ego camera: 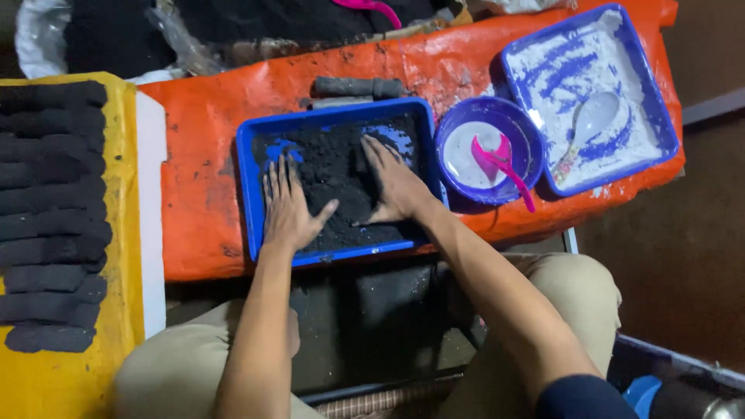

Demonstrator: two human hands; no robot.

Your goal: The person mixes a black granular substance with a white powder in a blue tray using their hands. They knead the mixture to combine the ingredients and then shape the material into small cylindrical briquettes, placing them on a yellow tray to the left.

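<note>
Head view showed both hands pressed flat into black powder (334,174) inside a blue tray (250,194). Left hand (289,206) lay palm down, fingers spread and released, grasping nothing, at the near left part of the powder. Right hand (396,186) lay palm down beside it, fingers extended toward the far edge, likewise released and grasping nothing; the thumbs pointed toward each other with a strip of powder between them. The tray rested on an orange sheet (202,140) covering the tabletop.

Just right of the right hand stood a purple bowl (454,124) holding white powder and a pink spoon (504,167). Farther right sat a second blue tray (667,132) dusted with white powder, with a white spoon (590,124) lying in it. Beyond the fingertips, a dark cylinder (357,87) lay on the sheet, just beside the tray's far rim. Well left of the left hand, dark rolled sticks (50,209) lay in rows on a yellow board (124,233).
</note>
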